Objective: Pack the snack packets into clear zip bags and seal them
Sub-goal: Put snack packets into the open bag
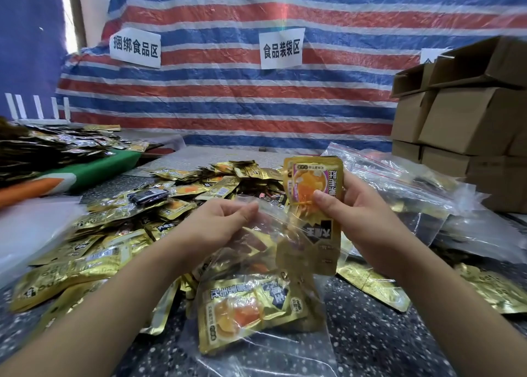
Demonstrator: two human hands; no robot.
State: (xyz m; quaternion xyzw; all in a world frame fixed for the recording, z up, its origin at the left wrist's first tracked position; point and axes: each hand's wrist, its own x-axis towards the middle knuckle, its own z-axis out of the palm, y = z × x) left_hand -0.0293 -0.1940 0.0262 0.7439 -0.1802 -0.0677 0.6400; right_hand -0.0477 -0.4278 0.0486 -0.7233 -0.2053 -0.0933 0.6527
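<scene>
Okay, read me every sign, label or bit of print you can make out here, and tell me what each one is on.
"捆绑食品区": left paper sign on the striped tarp.
"食品装袋区": middle paper sign.
Third sign: hidden behind the cardboard boxes, unreadable.
Held gold packet in the right hand: print upside down, not reliably readable.
Loose packets: too small.

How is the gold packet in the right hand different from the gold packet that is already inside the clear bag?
The packet in the right hand stands upright and its top is outside any bag; the packet in the clear zip bag lies tilted behind the plastic film. The right hand pinches the first one; no hand touches the bagged one, since the left hand pinches only the clear zip bag. Both are gold with an orange food picture.
</scene>
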